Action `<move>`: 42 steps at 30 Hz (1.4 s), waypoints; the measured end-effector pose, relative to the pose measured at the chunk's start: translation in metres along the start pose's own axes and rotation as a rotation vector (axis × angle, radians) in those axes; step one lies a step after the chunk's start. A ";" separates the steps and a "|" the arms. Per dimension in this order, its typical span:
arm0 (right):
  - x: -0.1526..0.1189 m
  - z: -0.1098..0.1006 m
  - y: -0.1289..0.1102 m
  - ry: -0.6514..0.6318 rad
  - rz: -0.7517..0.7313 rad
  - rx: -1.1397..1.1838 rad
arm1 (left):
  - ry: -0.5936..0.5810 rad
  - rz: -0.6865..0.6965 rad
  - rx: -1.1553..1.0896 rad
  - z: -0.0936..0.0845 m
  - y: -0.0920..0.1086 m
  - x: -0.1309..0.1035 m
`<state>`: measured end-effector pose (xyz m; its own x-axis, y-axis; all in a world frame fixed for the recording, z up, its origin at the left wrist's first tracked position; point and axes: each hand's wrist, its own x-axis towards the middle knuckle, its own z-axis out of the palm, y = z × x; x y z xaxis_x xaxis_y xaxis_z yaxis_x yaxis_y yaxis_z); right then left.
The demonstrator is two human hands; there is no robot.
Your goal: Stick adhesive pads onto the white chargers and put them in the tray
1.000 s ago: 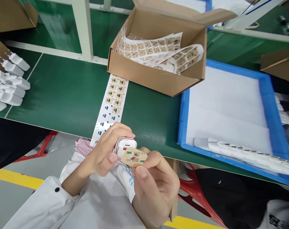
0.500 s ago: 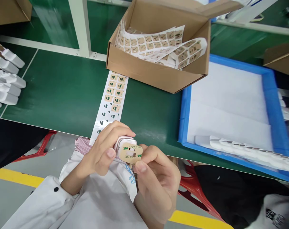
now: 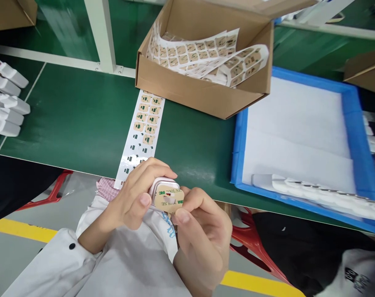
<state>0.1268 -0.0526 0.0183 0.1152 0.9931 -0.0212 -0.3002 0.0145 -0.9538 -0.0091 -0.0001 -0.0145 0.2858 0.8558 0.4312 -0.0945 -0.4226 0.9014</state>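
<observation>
My left hand [image 3: 138, 192] is closed round a small white plastic housing [image 3: 154, 185] with rounded corners. Between the thumb and forefinger of my right hand [image 3: 202, 231] is the edge of a tan adhesive sticker [image 3: 169, 197] with green 3M print and a small opening in its middle. The sticker lies over the end face of the housing; whether it is stuck down all round I cannot tell. Just beyond my left hand, a white backing sheet [image 3: 132, 150] carries rows of similar stickers at its far end and bare spots at its near end.
Behind the sheet stands a cardboard box [image 3: 202, 97] holding more sticker sheets [image 3: 190, 55]. On the right, a blue tray [image 3: 239, 152] lined with white has a row of white parts [image 3: 314, 192]. Several white housings [image 3: 8, 107] are at the left. Red stools [image 3: 255, 243] flank me.
The sticker has come closer to the housing's face and lines up with it more. My hands keep their grips, and the whole view has shifted slightly.
</observation>
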 end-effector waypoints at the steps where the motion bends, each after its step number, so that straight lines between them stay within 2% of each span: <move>1: 0.000 0.000 0.000 0.000 0.001 0.006 | 0.002 -0.004 -0.004 0.000 0.000 0.000; 12: -0.001 0.005 -0.003 0.024 0.012 0.028 | 0.008 -0.009 0.007 0.002 0.001 0.001; 29: 0.002 0.001 0.002 -0.036 0.001 0.055 | 0.012 -0.001 -0.001 0.003 0.001 0.002; 42: 0.004 0.001 0.002 -0.008 0.006 -0.023 | 0.002 0.018 0.029 0.000 0.003 0.004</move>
<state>0.1255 -0.0489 0.0168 0.1060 0.9941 -0.0246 -0.2789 0.0060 -0.9603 -0.0078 0.0020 -0.0101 0.2823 0.8487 0.4473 -0.0715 -0.4464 0.8920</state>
